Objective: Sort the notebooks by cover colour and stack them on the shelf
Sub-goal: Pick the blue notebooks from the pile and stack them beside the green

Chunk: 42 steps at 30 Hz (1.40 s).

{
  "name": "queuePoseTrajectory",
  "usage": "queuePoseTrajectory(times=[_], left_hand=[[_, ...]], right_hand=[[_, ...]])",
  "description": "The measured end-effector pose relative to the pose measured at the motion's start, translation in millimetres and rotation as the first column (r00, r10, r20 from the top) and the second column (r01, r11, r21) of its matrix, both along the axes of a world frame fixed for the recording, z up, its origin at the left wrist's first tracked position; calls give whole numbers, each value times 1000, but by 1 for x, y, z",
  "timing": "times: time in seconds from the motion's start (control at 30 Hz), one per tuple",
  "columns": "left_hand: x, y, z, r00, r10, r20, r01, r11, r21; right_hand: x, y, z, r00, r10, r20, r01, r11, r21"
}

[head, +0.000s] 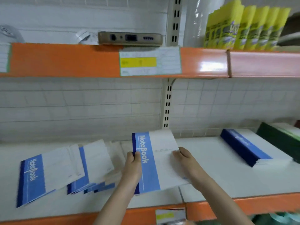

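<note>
Far-left notebook [34, 177]: I see it lying face up on the white shelf [211, 181], blue spine band to the left.
Fanned pile [92, 169]: several blue-and-white notebooks overlapping loosely, just right of the first.
Left hand [133, 164]: fingers curled round the spine edge of the held notebook [155, 161].
Held notebook: over the shelf centre, cover up, lettering running along the blue band.
Right hand [186, 159]: I see its fingers on the white cover, gripping the notebook's right edge.
Neat stack [248, 150]: squared notebooks, well apart to the right, dark spines facing me.
Upper shelf: yellow packets [246, 28] at right.
</note>
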<state>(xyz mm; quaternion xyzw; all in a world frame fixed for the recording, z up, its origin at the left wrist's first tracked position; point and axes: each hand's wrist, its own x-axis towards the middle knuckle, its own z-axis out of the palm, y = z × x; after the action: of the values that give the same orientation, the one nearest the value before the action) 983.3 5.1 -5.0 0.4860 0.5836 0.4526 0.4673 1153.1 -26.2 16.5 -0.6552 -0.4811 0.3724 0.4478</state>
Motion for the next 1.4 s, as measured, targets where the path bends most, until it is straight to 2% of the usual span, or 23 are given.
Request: queuePoseTrajectory(times=[0.13,0.43,0.73,1.0,1.27,1.4], left_hand=[[54,-11,-7,1000,11,11,-11,1000,-30],[153,-22,-22,997,-66,46,68,997,-40],[189,1,-14,996,-94,6,94,994,-63],[209,17,-7,993,-115,0,114,993,-42],[264,24,6,996,-63,58,63,998,-12],[304,20,11,990,-61,130,65,997,-30]], right_hand=[[49,-18,-3,999,36,-1,-36,999,-31],[144,-41,-15,999,-33,2,33,997,-73],[181,-20,-13,995,-89,-45,82,987,-136],[199,-9,-12,990,-110,-83,101,989,-110],[256,1,1,990,-127,-67,121,989,-88],[301,6,5,996,-77,-39,75,996,-56]])
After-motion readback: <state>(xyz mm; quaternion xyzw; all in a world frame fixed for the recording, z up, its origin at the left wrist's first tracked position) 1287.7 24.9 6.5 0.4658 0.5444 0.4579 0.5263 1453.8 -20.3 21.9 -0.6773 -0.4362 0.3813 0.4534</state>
